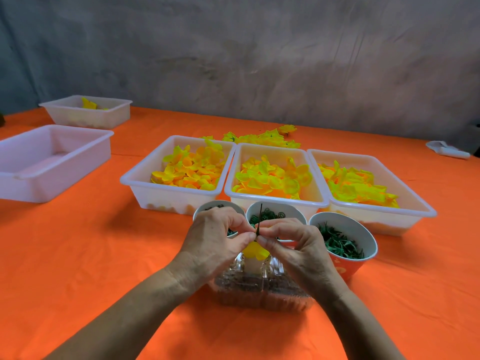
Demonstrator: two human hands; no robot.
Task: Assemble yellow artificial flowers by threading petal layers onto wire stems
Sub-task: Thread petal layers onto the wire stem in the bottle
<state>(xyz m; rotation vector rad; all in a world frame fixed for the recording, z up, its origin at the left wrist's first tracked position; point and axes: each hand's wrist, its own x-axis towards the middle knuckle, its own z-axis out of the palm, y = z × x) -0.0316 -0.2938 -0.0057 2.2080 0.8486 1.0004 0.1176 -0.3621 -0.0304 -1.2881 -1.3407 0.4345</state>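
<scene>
Head view: your left hand and right hand meet above the clear plastic box at the near middle of the orange desk. Each grip is pinched on the dark wire stem, which stands upright, with a yellow petal layer just below your fingertips. Three trays of yellow petals lie beyond, three cups nearer.

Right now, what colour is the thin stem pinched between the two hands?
Dark green; the wire stem shows best in the head view, rising above the fingertips.
</scene>
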